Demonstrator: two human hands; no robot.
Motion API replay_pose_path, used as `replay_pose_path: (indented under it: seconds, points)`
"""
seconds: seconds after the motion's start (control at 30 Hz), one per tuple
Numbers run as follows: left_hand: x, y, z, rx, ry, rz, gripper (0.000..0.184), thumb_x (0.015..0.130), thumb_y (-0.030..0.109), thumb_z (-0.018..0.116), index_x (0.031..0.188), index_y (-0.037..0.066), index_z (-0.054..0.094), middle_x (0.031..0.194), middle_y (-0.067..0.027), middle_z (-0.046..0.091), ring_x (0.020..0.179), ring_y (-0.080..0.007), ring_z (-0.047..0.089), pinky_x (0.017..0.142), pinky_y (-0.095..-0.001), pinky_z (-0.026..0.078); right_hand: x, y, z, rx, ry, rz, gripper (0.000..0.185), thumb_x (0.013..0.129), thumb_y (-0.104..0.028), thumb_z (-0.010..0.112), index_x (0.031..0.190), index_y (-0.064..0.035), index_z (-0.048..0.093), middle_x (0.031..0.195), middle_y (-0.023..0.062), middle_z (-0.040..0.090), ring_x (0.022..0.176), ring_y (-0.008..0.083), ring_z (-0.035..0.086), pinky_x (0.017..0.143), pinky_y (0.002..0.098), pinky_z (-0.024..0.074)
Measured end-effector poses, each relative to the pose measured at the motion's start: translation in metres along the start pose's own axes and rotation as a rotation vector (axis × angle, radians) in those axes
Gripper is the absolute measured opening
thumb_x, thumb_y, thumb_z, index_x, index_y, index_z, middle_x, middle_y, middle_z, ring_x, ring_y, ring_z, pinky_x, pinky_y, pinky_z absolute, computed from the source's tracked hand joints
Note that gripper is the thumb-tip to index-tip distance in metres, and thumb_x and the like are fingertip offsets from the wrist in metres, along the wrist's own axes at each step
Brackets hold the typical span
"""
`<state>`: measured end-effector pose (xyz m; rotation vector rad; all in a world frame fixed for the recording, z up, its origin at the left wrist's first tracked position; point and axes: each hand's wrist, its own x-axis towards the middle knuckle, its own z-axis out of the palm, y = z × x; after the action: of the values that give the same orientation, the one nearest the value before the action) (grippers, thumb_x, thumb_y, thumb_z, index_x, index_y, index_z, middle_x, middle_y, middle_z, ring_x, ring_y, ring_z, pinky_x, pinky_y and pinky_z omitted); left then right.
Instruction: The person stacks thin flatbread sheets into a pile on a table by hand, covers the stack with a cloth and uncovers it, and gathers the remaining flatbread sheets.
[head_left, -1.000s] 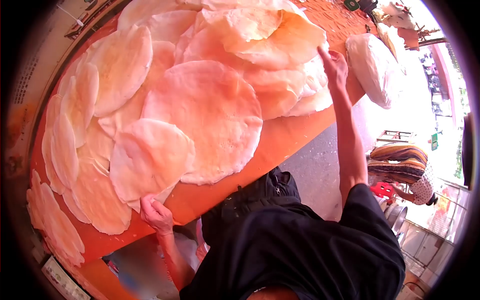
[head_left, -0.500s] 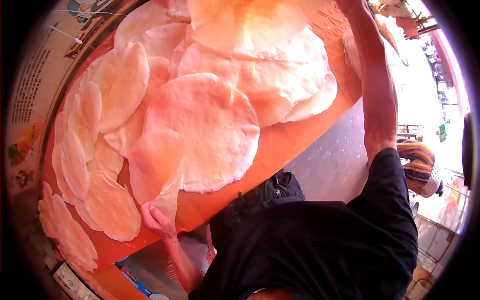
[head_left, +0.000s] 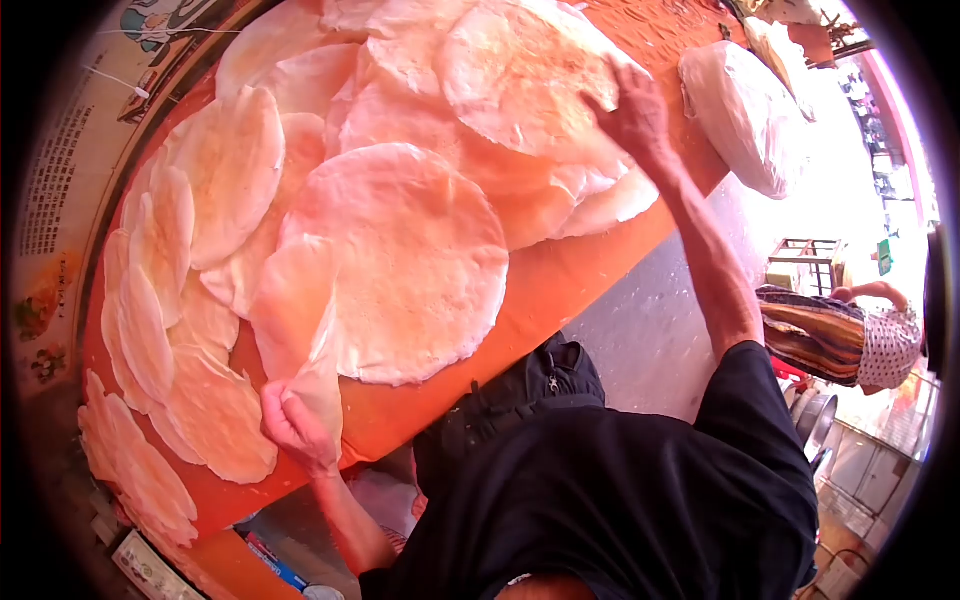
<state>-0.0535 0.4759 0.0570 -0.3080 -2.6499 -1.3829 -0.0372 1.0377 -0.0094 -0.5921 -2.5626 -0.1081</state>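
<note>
Thin, pale round flatbreads lie overlapping on the orange table. My left hand (head_left: 297,428) is closed on the lower edge of one thin flatbread (head_left: 287,300), whose held corner is folded and pulled up. Beside it, a broad round flatbread (head_left: 415,260) lies flat near the table's front edge. My right hand (head_left: 635,118), fingers spread, is over the right edge of another flatbread (head_left: 525,85) on top of the far pile. Whether its fingertips touch that sheet is hard to tell.
Several more flatbreads (head_left: 230,180) overlap along the orange table's (head_left: 400,420) left side. A white plastic bag (head_left: 745,120) sits at the far right corner. A black bag (head_left: 560,375) is against my front. Another person (head_left: 850,335) is at the right, near metal pans (head_left: 815,420).
The flatbread that was raised at the far side now lies spread on the pile. My right hand has come back into view, fingers apart. My left hand shifted slightly left, still gripping its flatbread.
</note>
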Motion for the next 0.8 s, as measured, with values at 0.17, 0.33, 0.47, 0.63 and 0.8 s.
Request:
replay_pose_path:
  seconds: [0.17,0.33,0.47,0.63,0.8]
  points:
    - [0.008,0.032,0.026,-0.024,-0.197,-0.071,0.017,0.098,0.009,0.048,0.095,-0.001,0.061,0.075,-0.0022,0.055,0.068,-0.0084,0.048,0.058,-0.0268,0.04,-0.04,-0.065,0.015,0.058,-0.391,-0.1,0.058,0.09,-0.051,0.064,0.129,-0.0089,0.062,0.119,0.0228,0.063,0.116,0.0389,0.057,0.097,0.0491,0.0455]
    - [-0.012,0.044,0.075,-0.094,-0.286,0.107,0.016,0.095,0.007,0.054,0.104,0.0,0.066,0.078,-0.0175,0.068,0.067,-0.0277,0.068,0.061,-0.0366,0.052,-0.044,-0.176,-0.074,0.911,-0.779,0.255,0.054,0.096,-0.05,0.059,0.116,-0.0015,0.067,0.102,0.0137,0.07,0.087,0.0262,0.069,0.075,0.0375,0.0547]
    - [-0.037,0.044,0.089,-0.264,-0.568,0.013,0.018,0.094,0.009,0.061,0.109,-0.001,0.065,0.093,-0.0205,0.069,0.081,-0.0304,0.07,0.07,-0.0372,0.054,-0.095,-0.227,-0.046,1.395,-1.351,0.712,0.051,0.095,-0.041,0.063,0.126,-0.0006,0.061,0.099,0.0105,0.07,0.077,0.0156,0.067,0.063,0.0324,0.0546]
    - [-0.058,0.018,0.078,-0.252,-0.493,0.005,0.023,0.094,0.009,0.064,0.112,-0.003,0.065,0.104,-0.0139,0.071,0.093,-0.0209,0.069,0.081,-0.0326,0.055,-0.054,-0.218,-0.06,1.616,-1.106,0.268,0.031,0.087,-0.014,0.066,0.111,0.0046,0.063,0.089,0.0121,0.071,0.074,0.018,0.07,0.064,0.0329,0.0577]
    - [-0.051,-0.045,0.043,-0.129,-0.088,-0.274,0.028,0.094,0.014,0.064,0.117,-0.002,0.062,0.095,-0.0099,0.068,0.086,-0.016,0.064,0.077,-0.0312,0.054,0.062,-0.081,-0.052,1.38,-0.52,0.129,0.018,0.088,-0.014,0.066,0.097,0.0013,0.072,0.086,0.0077,0.072,0.076,0.0174,0.068,0.072,0.0307,0.0547]
